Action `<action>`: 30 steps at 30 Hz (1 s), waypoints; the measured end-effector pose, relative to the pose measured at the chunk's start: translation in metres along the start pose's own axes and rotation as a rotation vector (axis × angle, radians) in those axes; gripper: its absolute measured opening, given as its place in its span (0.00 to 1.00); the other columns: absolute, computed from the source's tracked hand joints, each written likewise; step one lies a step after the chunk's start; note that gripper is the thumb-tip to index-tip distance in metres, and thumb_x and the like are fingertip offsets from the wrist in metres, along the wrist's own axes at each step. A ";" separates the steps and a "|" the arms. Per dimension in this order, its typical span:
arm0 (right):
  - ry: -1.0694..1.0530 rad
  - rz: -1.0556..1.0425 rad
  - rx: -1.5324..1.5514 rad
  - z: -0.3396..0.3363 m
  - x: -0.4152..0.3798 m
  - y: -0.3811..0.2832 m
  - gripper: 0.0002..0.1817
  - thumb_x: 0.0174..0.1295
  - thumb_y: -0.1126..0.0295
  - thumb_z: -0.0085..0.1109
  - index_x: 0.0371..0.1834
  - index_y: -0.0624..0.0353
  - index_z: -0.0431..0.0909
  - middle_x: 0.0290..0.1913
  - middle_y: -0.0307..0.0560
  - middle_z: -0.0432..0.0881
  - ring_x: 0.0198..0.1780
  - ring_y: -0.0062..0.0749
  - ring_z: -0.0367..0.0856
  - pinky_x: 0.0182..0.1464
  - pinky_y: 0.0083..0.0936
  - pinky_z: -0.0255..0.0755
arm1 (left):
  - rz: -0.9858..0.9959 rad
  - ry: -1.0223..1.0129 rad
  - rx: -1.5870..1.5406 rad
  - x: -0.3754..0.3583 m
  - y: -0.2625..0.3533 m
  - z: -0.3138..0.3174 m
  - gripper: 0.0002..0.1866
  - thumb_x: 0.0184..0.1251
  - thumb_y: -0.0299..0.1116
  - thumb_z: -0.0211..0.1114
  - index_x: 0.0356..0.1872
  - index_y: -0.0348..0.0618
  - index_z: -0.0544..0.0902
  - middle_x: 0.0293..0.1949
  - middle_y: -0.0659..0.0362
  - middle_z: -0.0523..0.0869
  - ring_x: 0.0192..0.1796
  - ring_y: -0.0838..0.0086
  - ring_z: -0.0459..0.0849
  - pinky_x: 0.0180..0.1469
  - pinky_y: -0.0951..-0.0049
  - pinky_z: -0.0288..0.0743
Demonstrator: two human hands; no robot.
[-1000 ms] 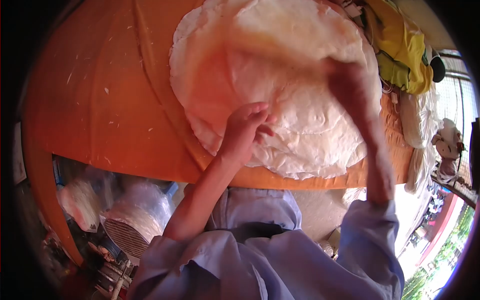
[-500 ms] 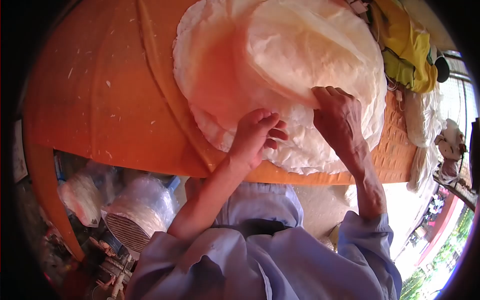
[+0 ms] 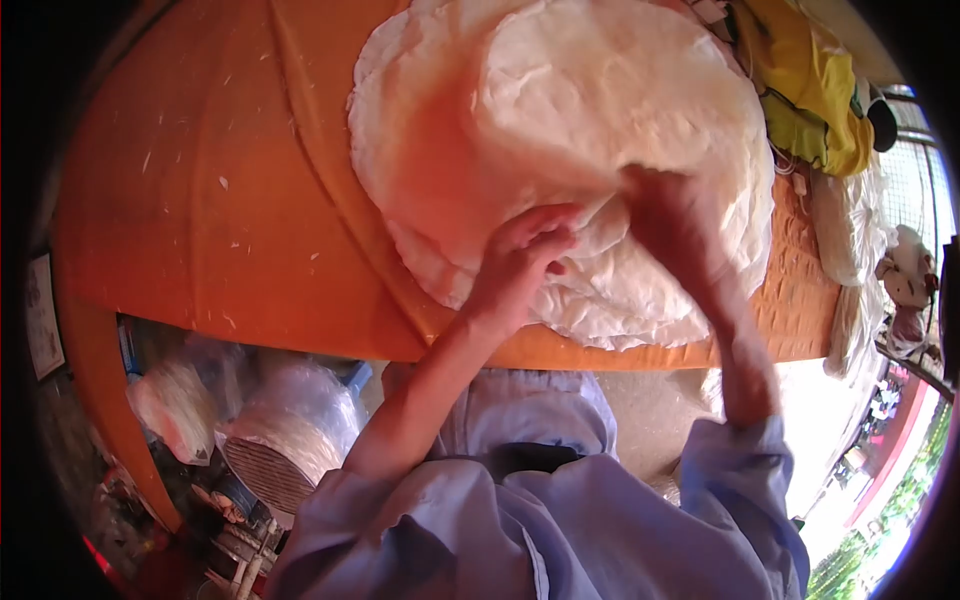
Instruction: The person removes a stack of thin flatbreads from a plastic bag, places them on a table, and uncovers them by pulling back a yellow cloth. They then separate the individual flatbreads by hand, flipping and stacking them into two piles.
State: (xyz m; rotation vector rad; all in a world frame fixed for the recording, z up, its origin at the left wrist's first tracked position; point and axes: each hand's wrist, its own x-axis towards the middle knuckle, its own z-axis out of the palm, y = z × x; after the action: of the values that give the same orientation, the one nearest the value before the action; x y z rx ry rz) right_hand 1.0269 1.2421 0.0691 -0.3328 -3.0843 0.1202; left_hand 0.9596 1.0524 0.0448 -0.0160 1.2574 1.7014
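Observation:
Thin, pale, round rice-paper-like sheets (image 3: pixel 420 85) lie in a crinkled pile on the orange-covered table. The top sheet (image 3: pixel 600 80) is offset to the right, its near edge raised toward my right hand (image 3: pixel 668 215). That hand is smeared by motion, with its fingers bent round the sheet's edge. My left hand (image 3: pixel 525 250) hovers over the near side of the pile, its fingers loosely curled and apart, with nothing visible in them. Whether its fingertips touch the sheet cannot be made out.
The orange tabletop (image 3: pixel 200 200) stretches to the left, with small pale flakes on it. A yellow cloth (image 3: pixel 815 80) lies at the back right, near clear plastic bags (image 3: pixel 845 230). Below the table's left side stands a plastic-wrapped stack (image 3: pixel 290 430).
The raised edge of the top sheet has shifted slightly left and down. My right hand is now blurred by movement, while the left hand has turned a little and its fingers have drawn closer together.

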 end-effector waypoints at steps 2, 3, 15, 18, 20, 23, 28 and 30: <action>0.029 0.077 -0.275 -0.069 0.023 0.019 0.03 0.57 0.69 0.56 0.32 0.52 0.78 0.23 0.49 0.82 0.27 0.42 0.83 0.28 0.39 0.75 | -0.030 0.026 0.065 -0.015 -0.001 -0.019 0.11 0.69 0.32 0.59 0.49 0.41 0.80 0.43 0.59 0.85 0.44 0.75 0.84 0.41 0.77 0.74; 0.036 0.119 -0.409 -0.104 0.034 0.028 0.03 0.60 0.69 0.56 0.33 0.52 0.79 0.23 0.50 0.82 0.27 0.40 0.84 0.28 0.38 0.75 | -0.047 0.045 0.095 -0.023 -0.004 -0.032 0.12 0.69 0.32 0.59 0.50 0.40 0.80 0.43 0.58 0.85 0.44 0.74 0.84 0.41 0.77 0.75; 0.036 0.037 0.127 -0.066 0.011 -0.026 0.01 0.51 0.74 0.57 0.27 0.58 0.76 0.20 0.53 0.78 0.24 0.49 0.79 0.28 0.40 0.72 | 0.168 0.265 -0.063 -0.038 0.002 -0.101 0.16 0.70 0.37 0.61 0.55 0.43 0.75 0.42 0.58 0.84 0.42 0.74 0.84 0.38 0.76 0.79; 0.076 -0.091 -0.081 -0.086 -0.004 -0.077 0.05 0.46 0.72 0.57 0.26 0.57 0.71 0.22 0.46 0.76 0.26 0.42 0.78 0.28 0.38 0.70 | 0.120 0.035 -0.372 -0.049 0.007 -0.075 0.20 0.70 0.41 0.60 0.58 0.42 0.73 0.47 0.55 0.83 0.48 0.68 0.83 0.45 0.68 0.79; 0.029 -0.178 -0.050 -0.075 -0.016 -0.103 0.08 0.45 0.68 0.59 0.27 0.55 0.70 0.24 0.41 0.74 0.28 0.36 0.78 0.30 0.32 0.69 | 0.156 -0.145 -0.659 -0.053 -0.012 -0.056 0.23 0.69 0.44 0.60 0.60 0.41 0.72 0.49 0.54 0.82 0.51 0.64 0.82 0.50 0.64 0.78; -0.152 -0.240 0.033 -0.020 -0.032 -0.138 0.08 0.45 0.69 0.58 0.29 0.58 0.74 0.24 0.42 0.76 0.29 0.34 0.78 0.31 0.29 0.69 | -0.005 0.059 -0.709 -0.063 -0.006 -0.040 0.17 0.67 0.33 0.62 0.56 0.44 0.76 0.45 0.57 0.83 0.52 0.68 0.81 0.52 0.68 0.74; -0.040 -0.085 0.476 -0.031 -0.057 -0.126 0.24 0.46 0.64 0.69 0.46 0.65 0.76 0.41 0.56 0.79 0.44 0.49 0.80 0.45 0.38 0.74 | 0.471 0.159 0.566 -0.063 -0.040 -0.075 0.18 0.56 0.21 0.63 0.50 0.37 0.80 0.48 0.51 0.83 0.53 0.61 0.81 0.56 0.66 0.73; 0.069 0.018 0.568 -0.039 -0.071 -0.080 0.38 0.43 0.60 0.76 0.57 0.68 0.74 0.52 0.61 0.79 0.54 0.55 0.78 0.57 0.39 0.72 | 0.218 0.189 0.054 -0.057 -0.045 -0.082 0.20 0.54 0.21 0.63 0.52 0.36 0.79 0.50 0.50 0.83 0.55 0.61 0.80 0.58 0.63 0.73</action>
State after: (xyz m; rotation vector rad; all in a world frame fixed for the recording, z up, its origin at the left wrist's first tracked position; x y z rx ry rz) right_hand 1.0807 1.1514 0.1120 -0.3222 -2.8107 0.9329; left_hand 0.9798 0.9526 0.0035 -0.0077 1.4892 1.8866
